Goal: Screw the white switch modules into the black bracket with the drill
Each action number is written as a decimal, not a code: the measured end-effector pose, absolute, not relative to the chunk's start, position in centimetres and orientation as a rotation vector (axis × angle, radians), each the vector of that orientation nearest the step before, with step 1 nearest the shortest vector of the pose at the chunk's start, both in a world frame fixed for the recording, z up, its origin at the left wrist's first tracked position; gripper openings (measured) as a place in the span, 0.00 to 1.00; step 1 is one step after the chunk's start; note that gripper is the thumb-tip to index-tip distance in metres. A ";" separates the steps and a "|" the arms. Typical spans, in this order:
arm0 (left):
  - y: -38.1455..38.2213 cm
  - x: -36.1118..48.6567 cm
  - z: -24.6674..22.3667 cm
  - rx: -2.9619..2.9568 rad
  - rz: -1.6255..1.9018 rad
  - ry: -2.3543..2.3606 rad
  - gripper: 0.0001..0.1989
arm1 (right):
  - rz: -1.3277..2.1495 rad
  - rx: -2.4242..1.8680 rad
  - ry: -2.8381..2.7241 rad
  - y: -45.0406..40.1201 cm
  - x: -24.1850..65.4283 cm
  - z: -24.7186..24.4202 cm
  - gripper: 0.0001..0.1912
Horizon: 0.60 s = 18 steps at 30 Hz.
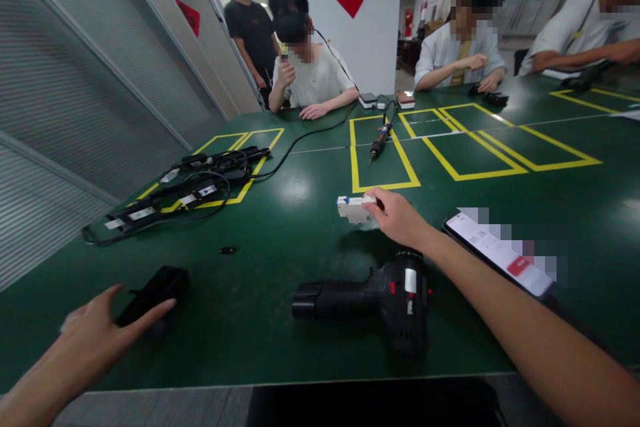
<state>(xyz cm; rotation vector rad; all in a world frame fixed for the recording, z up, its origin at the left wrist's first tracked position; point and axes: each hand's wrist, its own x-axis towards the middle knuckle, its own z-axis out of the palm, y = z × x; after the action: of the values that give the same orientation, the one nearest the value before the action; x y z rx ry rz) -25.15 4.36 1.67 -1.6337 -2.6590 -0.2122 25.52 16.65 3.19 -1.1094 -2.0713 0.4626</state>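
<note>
A small white modular block with blue at one end, which looks like a circuit breaker (pixel 356 209), is pinched between the thumb and fingers of my right hand (pixel 400 217), held above the table. Just below it a black cordless drill (pixel 345 300) lies on its side, its handle pointing left. At the lower left, my left hand (pixel 103 323) has thumb and index finger spread on either side of a black box-shaped piece (pixel 163 288). Whether the fingers touch that piece is hard to tell. A tiny black part (pixel 227 250) lies beyond it.
A phone (pixel 493 250) lies by my right forearm. Black power strips and cables (pixel 200 180) are at the left on the green table (pixel 280 227). Farther back, a pen-shaped tool (pixel 381 140) lies within yellow tape. Several people sit or stand across the table.
</note>
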 end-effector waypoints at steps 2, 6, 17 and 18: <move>5.1 -20.1 3.7 -1.635 -0.312 -2.419 0.47 | 0.459 -1.100 -2.104 16.6 25.5 3.2 0.09; 7.4 -6.4 7.5 -2.243 -0.522 -2.017 0.37 | 0.538 -0.989 -2.164 16.2 24.9 3.6 0.09; 11.1 3.1 7.8 -2.521 -0.127 -1.778 0.15 | 0.890 -0.842 -1.961 15.1 23.8 3.8 0.14; 10.7 1.3 8.4 -2.412 -0.117 -1.873 0.17 | 0.879 -0.854 -1.947 15.2 23.8 3.7 0.15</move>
<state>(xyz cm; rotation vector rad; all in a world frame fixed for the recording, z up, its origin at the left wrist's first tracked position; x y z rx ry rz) 1.29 10.69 8.39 -2.4125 -1.8732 -0.1174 23.83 15.15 3.73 -0.8543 -1.9470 0.8794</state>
